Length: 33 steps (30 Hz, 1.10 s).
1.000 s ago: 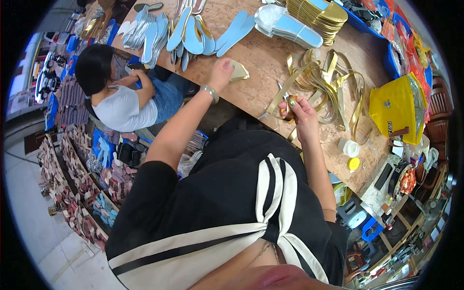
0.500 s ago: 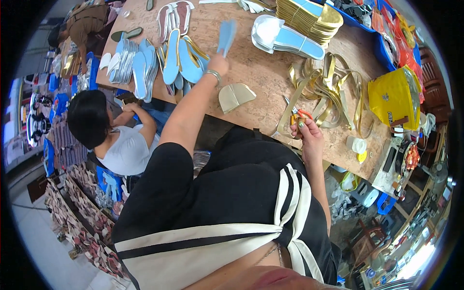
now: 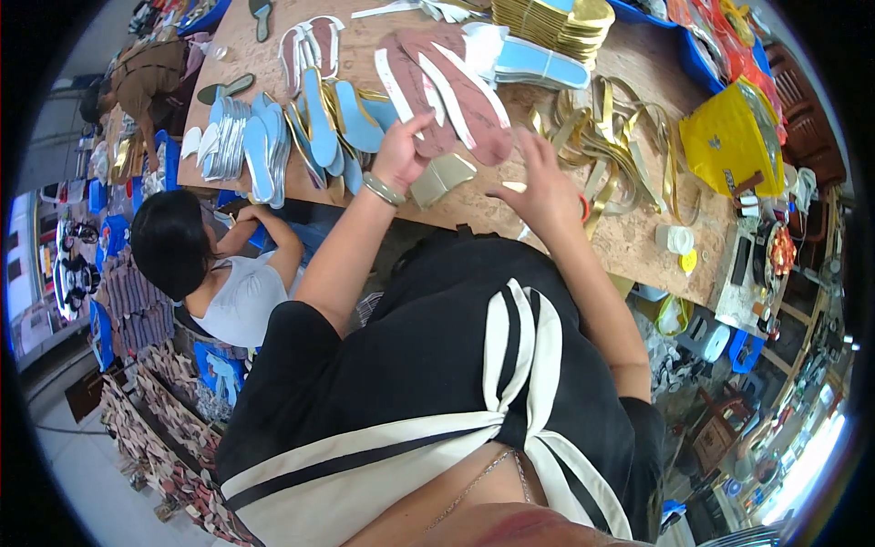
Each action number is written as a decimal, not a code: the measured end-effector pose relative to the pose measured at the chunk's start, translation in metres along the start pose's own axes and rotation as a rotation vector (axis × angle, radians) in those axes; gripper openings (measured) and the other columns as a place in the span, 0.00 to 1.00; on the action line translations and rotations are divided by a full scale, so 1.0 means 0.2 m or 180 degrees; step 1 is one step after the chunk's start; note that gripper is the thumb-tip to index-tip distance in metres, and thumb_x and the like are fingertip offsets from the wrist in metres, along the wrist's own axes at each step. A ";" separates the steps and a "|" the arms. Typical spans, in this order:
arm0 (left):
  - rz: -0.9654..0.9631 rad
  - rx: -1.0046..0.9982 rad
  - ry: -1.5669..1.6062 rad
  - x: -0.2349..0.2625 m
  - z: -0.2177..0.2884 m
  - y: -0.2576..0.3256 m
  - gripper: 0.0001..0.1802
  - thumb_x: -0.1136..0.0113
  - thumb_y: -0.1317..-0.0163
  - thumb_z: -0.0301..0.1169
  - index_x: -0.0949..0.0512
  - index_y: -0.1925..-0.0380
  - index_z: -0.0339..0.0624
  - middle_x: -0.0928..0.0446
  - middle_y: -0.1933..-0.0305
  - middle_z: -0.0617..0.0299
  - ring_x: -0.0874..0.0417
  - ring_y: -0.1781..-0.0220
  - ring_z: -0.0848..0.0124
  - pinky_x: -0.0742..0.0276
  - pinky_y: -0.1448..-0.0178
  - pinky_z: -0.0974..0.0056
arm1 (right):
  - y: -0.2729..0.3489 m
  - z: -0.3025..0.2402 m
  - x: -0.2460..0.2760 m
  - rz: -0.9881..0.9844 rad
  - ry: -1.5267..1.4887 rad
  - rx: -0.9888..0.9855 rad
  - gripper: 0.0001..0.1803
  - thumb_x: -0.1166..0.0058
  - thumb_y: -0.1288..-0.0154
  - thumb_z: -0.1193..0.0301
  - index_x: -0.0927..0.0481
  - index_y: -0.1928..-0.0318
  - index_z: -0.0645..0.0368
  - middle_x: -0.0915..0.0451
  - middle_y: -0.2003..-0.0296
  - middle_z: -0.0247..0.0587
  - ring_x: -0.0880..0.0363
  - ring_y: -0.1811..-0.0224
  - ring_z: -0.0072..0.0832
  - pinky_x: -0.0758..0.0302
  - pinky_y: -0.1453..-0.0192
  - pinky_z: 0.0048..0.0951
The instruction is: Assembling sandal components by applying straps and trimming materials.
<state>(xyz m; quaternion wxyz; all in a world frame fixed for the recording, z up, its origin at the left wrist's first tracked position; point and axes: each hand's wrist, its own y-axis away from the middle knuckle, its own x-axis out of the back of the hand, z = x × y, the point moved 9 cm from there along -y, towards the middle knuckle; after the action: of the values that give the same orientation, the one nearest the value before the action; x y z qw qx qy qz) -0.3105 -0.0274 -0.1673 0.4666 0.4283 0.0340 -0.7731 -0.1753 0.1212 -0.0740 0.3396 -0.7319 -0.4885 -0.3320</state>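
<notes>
My left hand [image 3: 402,153], a bangle at its wrist, grips a pair of shoe insoles [image 3: 481,108] by their near end. Their reddish-brown undersides face up, with white strips along them. Just right of the pair, my right hand [image 3: 545,189] is open with the fingers spread, holding nothing. Beneath the left hand lies a folded beige-gold piece [image 3: 442,180] on the table. Part of an orange-red tool handle [image 3: 584,209] shows beside my right hand; the rest of that tool is hidden.
A tangle of gold straps [image 3: 629,137] lies to the right, near a yellow bag [image 3: 732,141]. Light-blue insoles [image 3: 319,118] and a stack of gold-edged ones [image 3: 551,32] stand on the wooden table [image 3: 355,205]. A co-worker [image 3: 228,273] sits at the left.
My left hand has come back toward me, and the insoles in it now show their brown undersides. My right hand has let go of the orange-handled tool and moved up and left, opening.
</notes>
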 end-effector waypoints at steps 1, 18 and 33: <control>0.0031 0.0100 -0.0026 -0.07 -0.07 0.05 0.15 0.48 0.38 0.25 0.29 0.51 0.35 0.23 0.55 0.57 0.19 0.55 0.65 0.22 0.49 0.58 | 0.00 -0.02 -0.01 -0.0055 0.0185 0.0173 0.34 0.36 0.51 0.63 0.31 0.41 0.50 0.24 0.52 0.44 0.20 0.69 0.41 0.24 0.65 0.38; 0.0318 -0.1089 -0.3673 -0.11 -0.32 0.26 0.43 0.42 0.40 0.43 0.50 0.33 0.35 0.42 0.32 0.45 0.39 0.31 0.59 0.41 0.32 0.59 | 0.30 0.53 0.61 -0.0512 -0.0324 0.0207 0.13 0.44 0.45 0.77 0.20 0.57 0.62 0.24 0.77 0.40 0.28 0.78 0.23 0.30 0.71 0.24; -0.1035 0.0227 -0.1956 -0.76 -0.48 0.49 0.22 0.49 0.36 0.30 0.33 0.44 0.33 0.28 0.44 0.50 0.24 0.47 0.67 0.26 0.45 0.62 | 0.11 0.76 0.92 0.1015 -0.2248 -0.1036 0.12 0.47 0.35 0.68 0.18 0.55 0.56 0.28 0.81 0.23 0.34 0.78 0.11 0.38 0.73 0.13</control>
<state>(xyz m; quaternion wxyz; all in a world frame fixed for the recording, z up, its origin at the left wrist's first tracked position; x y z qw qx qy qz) -0.1470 0.0661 -0.0878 0.3104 0.1805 -0.0673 -0.9309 -0.0747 0.3304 -0.0106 0.0784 -0.9114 -0.3967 -0.0769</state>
